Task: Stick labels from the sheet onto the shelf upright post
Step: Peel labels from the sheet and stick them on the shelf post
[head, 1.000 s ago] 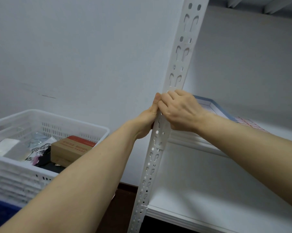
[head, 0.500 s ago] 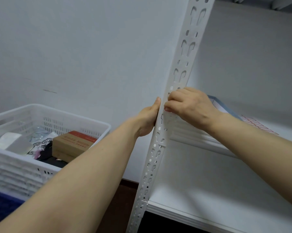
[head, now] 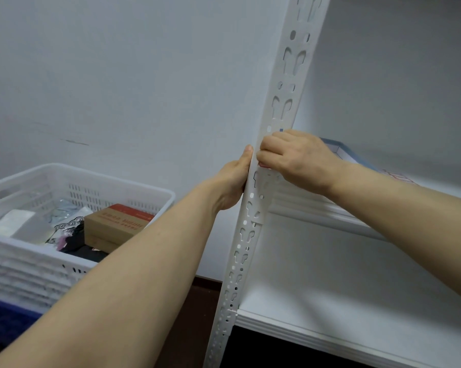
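Left hand (head: 232,181) grips post (head: 285,83) (thumb up); right hand (head: 295,160) curls over it.

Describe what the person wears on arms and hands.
Nothing worn shows. The left hand and right hand are ungloved, no ring visible. The left forearm and right forearm are bare to the frame edge: no sleeve, watch or bracelet in view.

The right hand (head: 297,159) has slid a little right on the post (head: 285,83). Its fingers (head: 268,154) have come off the thumb of the left hand (head: 232,179). A red bit of label (head: 263,165) now shows under them.
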Demonstrator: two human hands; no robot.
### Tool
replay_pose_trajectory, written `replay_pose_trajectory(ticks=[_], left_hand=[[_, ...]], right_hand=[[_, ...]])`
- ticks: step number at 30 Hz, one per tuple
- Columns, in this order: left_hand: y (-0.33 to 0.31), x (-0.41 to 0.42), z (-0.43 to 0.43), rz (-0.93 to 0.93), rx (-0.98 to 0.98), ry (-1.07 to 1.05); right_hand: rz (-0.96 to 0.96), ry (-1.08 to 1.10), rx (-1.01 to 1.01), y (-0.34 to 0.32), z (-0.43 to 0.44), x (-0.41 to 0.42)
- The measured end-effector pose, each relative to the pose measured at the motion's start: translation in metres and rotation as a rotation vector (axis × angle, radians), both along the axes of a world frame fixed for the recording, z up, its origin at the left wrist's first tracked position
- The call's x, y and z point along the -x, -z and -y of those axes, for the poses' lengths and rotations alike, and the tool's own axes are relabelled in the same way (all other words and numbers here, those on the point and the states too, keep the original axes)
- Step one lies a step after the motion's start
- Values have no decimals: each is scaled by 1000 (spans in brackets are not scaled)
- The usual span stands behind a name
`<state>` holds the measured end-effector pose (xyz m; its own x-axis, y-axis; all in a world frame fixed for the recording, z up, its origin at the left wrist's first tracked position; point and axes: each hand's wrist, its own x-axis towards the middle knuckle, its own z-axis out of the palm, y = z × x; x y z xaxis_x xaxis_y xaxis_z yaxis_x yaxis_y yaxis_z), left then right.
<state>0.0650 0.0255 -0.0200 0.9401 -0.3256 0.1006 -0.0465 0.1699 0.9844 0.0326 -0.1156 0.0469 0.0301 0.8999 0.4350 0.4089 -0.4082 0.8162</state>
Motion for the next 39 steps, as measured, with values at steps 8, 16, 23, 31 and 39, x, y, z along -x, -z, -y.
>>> replay_pose_trajectory(ticks=[8,16,23,31,39], left_hand=[[2,-3,-1,-7,14,2],[1,-1,-1,-16,18,2],[0,0,1,-27,21,-7],[-1,4,1,-13,25,-6],[-3,4,2,-26,24,-46]], right_hand=[[-6,-37,-16,1,3,-4],[-137,23,-93,5,9,1],[-272,73,-176,-1,9,8],[11,148,-68,-1,-8,5],[147,268,16,-2,-24,11]])
